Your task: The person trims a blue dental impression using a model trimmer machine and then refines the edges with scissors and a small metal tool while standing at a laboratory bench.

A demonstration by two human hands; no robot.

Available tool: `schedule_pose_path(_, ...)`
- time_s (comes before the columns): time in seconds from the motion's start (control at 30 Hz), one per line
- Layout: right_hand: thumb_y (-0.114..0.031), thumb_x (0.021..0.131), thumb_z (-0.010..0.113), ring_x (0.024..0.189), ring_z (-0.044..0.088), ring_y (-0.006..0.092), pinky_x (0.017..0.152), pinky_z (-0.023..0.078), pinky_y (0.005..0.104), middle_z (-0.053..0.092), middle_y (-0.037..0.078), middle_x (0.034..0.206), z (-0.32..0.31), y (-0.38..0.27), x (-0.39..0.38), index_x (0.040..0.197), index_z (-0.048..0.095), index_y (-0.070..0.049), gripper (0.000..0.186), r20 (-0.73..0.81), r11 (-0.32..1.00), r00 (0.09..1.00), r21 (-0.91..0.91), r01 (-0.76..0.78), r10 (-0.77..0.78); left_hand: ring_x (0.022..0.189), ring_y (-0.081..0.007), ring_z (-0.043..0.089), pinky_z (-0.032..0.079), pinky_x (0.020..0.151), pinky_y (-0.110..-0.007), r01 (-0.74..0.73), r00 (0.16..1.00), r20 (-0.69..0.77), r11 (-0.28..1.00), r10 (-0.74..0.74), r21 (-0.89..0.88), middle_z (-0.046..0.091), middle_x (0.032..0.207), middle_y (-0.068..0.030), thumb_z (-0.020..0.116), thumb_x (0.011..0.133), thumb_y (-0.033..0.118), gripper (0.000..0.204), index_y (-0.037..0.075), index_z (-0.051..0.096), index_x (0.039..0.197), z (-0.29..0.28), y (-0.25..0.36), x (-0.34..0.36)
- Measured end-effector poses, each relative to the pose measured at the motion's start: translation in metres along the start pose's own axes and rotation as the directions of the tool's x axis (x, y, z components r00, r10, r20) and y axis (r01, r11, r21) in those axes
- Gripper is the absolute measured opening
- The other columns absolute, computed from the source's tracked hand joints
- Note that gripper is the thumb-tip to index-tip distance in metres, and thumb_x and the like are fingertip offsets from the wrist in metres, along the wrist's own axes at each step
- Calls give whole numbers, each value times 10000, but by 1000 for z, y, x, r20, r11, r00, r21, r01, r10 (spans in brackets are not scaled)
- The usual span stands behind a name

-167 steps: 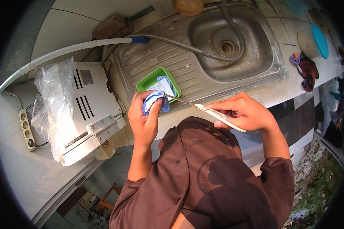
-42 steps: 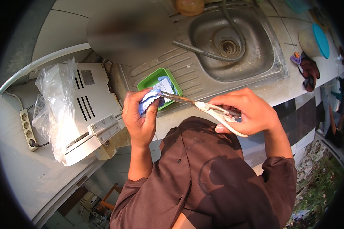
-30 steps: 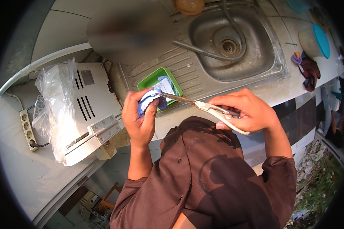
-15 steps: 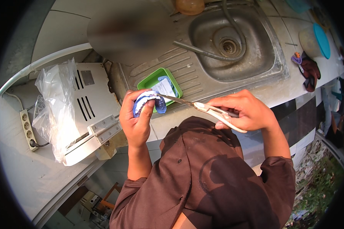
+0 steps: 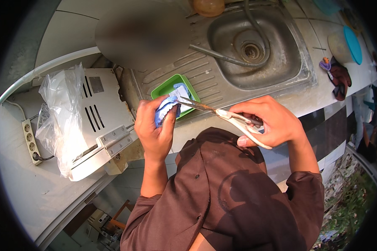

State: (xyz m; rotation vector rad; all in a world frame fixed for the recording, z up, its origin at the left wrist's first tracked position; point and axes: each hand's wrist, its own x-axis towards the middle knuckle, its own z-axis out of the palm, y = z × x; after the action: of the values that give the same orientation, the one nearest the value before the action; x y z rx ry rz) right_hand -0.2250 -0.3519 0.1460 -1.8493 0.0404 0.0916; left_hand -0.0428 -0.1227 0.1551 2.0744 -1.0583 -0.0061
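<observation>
My left hand (image 5: 154,125) is closed around a blue-and-white dental piece (image 5: 166,109), curved like an arch, with a ragged white ridge along it. Fingers and thumb cover part of it. In my right hand (image 5: 266,123) is a pair of scissors (image 5: 228,115) with pale handles and dark, stained blades. The blades are slightly apart, and their tips lie beside the upper right edge of the dental piece; whether they touch cannot be made out. Just behind sits a green tray (image 5: 158,90) holding a printed paper slip (image 5: 181,93) and something blue.
A steel sink (image 5: 276,77) with a grey hose (image 5: 222,58) lies beyond my hands. On the left stand a white slotted machine (image 5: 107,94) draped with clear plastic (image 5: 60,108), and a power strip (image 5: 30,138). A dark glove (image 5: 341,77) lies right. The upper left middle is blurred.
My left hand has turned the dental piece and shifted it slightly right, so less white shows. The scissors' blades have parted a little, with their tips moved slightly right and up.
</observation>
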Motion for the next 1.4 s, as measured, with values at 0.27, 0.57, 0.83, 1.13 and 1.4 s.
schedule_pose_path(0.27, -352, 676, 844, 679, 644, 257, 637, 505, 323, 667, 135, 802, -2, -4, 2, 1156, 648, 12, 633, 34, 999, 998, -8, -50, 50, 769, -217, 573, 461, 711, -305, 1, 1000, 3, 998, -1, 56, 639, 903, -116, 716, 808, 22, 213, -9, 668, 1013, 4, 7, 0)
schedule_pose_path(0.57, -335, 711, 836, 663, 641, 247, 619, 496, 322, 663, 129, 777, 0, -6, 4, 1148, 654, 1, 580, 50, 996, 995, -14, -84, 85, 779, -237, 574, 461, 715, -318, 7, 1000, 12, 997, -8, 77, 638, 909, -128, 711, 796, 10, 226, -17, 662, 1015, 6, 9, 0)
schedule_pose_path(0.83, -314, 747, 828, 651, 632, 248, 606, 485, 321, 666, 126, 774, 0, -6, 5, 1146, 655, -6, 533, 83, 995, 992, 6, -101, 100, 778, -239, 569, 459, 712, -321, -6, 1000, 11, 996, 5, 91, 634, 902, -123, 712, 800, 12, 226, -13, 660, 1018, 5, 10, 0)
schedule_pose_path(1.13, -300, 764, 823, 687, 655, 271, 634, 501, 332, 686, 148, 829, -1, -3, 4, 1155, 650, 4, 525, 55, 1000, 998, 12, -14, 13, 727, -254, 584, 463, 657, -325, 22, 999, 30, 999, -21, -32, 618, 861, -120, 726, 789, 27, 238, -12, 663, 1015, -1, 2, 1)
schedule_pose_path(1.4, -312, 732, 848, 636, 638, 252, 590, 484, 320, 668, 135, 765, -4, -6, 4, 1133, 659, 5, 545, 36, 999, 999, -6, -31, 31, 747, -202, 567, 455, 690, -296, -8, 1000, 15, 999, 7, 36, 639, 876, -100, 715, 821, 33, 183, -3, 670, 995, -1, 4, 2)
